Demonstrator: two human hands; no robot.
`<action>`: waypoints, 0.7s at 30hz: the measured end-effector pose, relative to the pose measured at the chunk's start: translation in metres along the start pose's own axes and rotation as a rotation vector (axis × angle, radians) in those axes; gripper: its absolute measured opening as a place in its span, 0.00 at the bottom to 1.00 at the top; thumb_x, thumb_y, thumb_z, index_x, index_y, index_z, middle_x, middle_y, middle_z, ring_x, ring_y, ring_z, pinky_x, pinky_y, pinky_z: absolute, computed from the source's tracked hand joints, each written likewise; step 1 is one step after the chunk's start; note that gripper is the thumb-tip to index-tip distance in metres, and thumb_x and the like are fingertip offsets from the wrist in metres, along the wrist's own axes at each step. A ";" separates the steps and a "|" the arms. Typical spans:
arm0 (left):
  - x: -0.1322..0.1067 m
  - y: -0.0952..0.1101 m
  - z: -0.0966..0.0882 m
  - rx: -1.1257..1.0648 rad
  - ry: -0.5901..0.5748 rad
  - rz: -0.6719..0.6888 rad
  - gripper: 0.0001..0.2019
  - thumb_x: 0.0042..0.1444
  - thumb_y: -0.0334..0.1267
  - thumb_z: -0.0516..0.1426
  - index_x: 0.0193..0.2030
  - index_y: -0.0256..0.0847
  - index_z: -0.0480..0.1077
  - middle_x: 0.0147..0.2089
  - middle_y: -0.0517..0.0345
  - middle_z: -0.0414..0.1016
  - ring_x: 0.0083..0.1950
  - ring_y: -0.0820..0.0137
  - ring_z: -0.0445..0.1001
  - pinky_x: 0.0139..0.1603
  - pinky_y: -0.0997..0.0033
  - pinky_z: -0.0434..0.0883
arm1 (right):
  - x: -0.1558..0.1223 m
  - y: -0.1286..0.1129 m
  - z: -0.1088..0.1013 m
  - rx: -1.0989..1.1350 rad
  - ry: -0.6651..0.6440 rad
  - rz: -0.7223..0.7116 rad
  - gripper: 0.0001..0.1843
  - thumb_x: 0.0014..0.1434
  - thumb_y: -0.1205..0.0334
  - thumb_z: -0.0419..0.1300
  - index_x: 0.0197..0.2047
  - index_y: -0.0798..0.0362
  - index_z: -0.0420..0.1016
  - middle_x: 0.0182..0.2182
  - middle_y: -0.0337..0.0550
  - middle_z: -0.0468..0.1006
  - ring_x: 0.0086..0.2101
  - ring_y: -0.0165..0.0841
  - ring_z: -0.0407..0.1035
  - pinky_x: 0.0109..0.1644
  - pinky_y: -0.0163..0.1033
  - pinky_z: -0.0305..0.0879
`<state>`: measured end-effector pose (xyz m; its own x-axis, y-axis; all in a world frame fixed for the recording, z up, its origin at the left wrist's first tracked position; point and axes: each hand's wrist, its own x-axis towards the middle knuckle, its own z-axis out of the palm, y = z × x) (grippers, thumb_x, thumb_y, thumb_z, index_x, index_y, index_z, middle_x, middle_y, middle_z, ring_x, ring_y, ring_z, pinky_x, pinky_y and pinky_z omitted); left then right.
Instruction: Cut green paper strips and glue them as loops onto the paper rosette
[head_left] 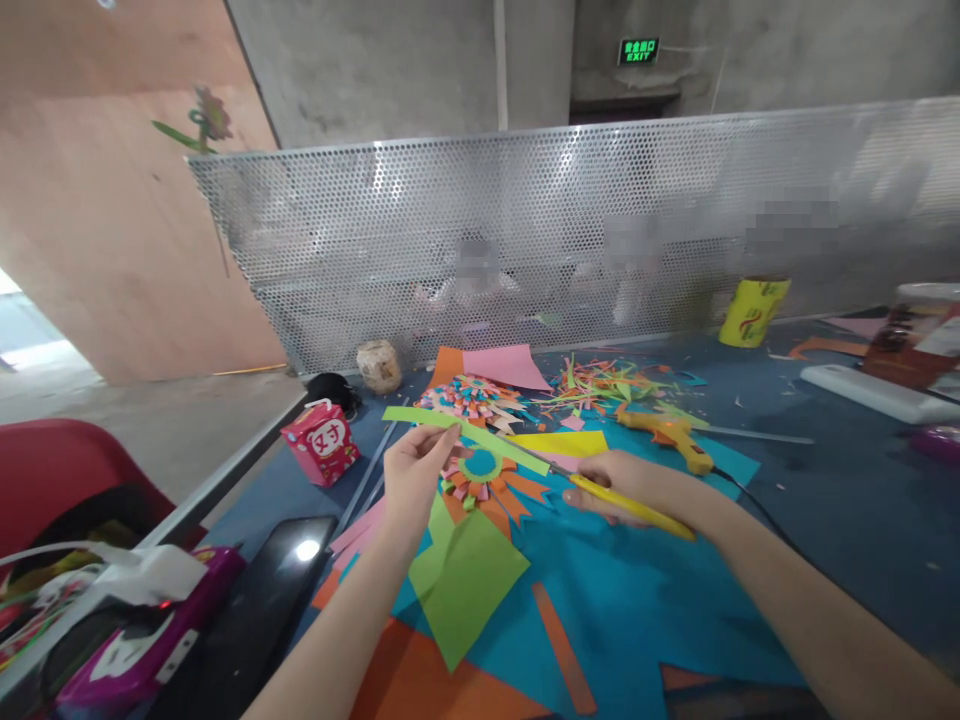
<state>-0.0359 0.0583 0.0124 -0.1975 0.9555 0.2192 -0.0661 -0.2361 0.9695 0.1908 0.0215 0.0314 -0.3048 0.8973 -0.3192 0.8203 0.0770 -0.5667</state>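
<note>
My left hand (424,465) pinches a long light-green paper strip (499,442) near its middle, holding it above the table. In my right hand (611,485) is a pair of scissors with yellow handles (637,508). The scissor blades meet the right end of the strip; whether they are open I cannot tell. Below the strip lies a paper rosette (478,470) with a blue centre, a green ring and orange tails. A green paper sheet (472,580) and a large blue sheet (622,610) spread out under my hands.
A yellow glue gun (671,435) lies right of my right hand, its cord trailing. Beyond are paper scraps (600,385) and a pile of rosettes (476,400). A red drink carton (322,445) and a phone (255,600) are at left. A perforated metal screen (540,230) borders the back.
</note>
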 end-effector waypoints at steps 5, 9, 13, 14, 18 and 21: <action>0.000 -0.002 0.000 -0.008 -0.012 0.004 0.11 0.38 0.41 0.63 0.23 0.35 0.70 0.17 0.60 0.73 0.19 0.76 0.69 0.20 0.80 0.61 | 0.002 -0.001 0.000 0.057 -0.010 0.058 0.21 0.47 0.42 0.54 0.24 0.54 0.60 0.15 0.34 0.62 0.14 0.24 0.57 0.17 0.30 0.54; 0.000 -0.002 0.001 -0.001 -0.021 -0.006 0.11 0.38 0.41 0.63 0.23 0.35 0.70 0.17 0.60 0.73 0.19 0.76 0.69 0.20 0.80 0.61 | 0.001 0.000 -0.001 0.083 -0.037 0.088 0.21 0.47 0.42 0.54 0.25 0.54 0.60 0.15 0.35 0.63 0.13 0.24 0.56 0.16 0.31 0.53; -0.001 -0.001 0.001 0.019 -0.011 -0.014 0.11 0.38 0.42 0.63 0.24 0.35 0.71 0.17 0.59 0.73 0.19 0.75 0.70 0.20 0.79 0.62 | 0.001 0.001 0.001 0.061 -0.015 0.080 0.22 0.47 0.41 0.54 0.25 0.54 0.61 0.15 0.35 0.64 0.14 0.24 0.56 0.17 0.31 0.54; -0.001 -0.001 0.002 0.023 -0.011 -0.022 0.12 0.38 0.42 0.63 0.24 0.35 0.71 0.16 0.59 0.72 0.19 0.74 0.70 0.20 0.79 0.62 | 0.002 0.002 0.001 0.059 -0.013 0.051 0.23 0.47 0.41 0.53 0.25 0.55 0.62 0.16 0.36 0.64 0.15 0.25 0.57 0.18 0.31 0.55; -0.001 -0.002 0.001 0.023 -0.023 -0.034 0.13 0.38 0.43 0.63 0.26 0.34 0.72 0.18 0.58 0.74 0.19 0.74 0.70 0.20 0.78 0.62 | 0.002 0.004 0.002 0.074 -0.004 -0.037 0.25 0.48 0.40 0.53 0.33 0.55 0.68 0.18 0.36 0.66 0.19 0.27 0.62 0.22 0.31 0.57; -0.001 -0.003 0.001 0.023 -0.019 -0.024 0.12 0.37 0.43 0.63 0.24 0.34 0.72 0.19 0.57 0.74 0.19 0.74 0.69 0.20 0.78 0.62 | 0.002 0.002 0.002 0.053 0.001 0.003 0.24 0.48 0.41 0.53 0.32 0.56 0.69 0.17 0.36 0.65 0.18 0.26 0.61 0.21 0.31 0.57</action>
<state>-0.0344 0.0577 0.0096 -0.1777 0.9641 0.1972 -0.0482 -0.2086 0.9768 0.1907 0.0224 0.0280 -0.3018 0.8980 -0.3203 0.7945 0.0511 -0.6052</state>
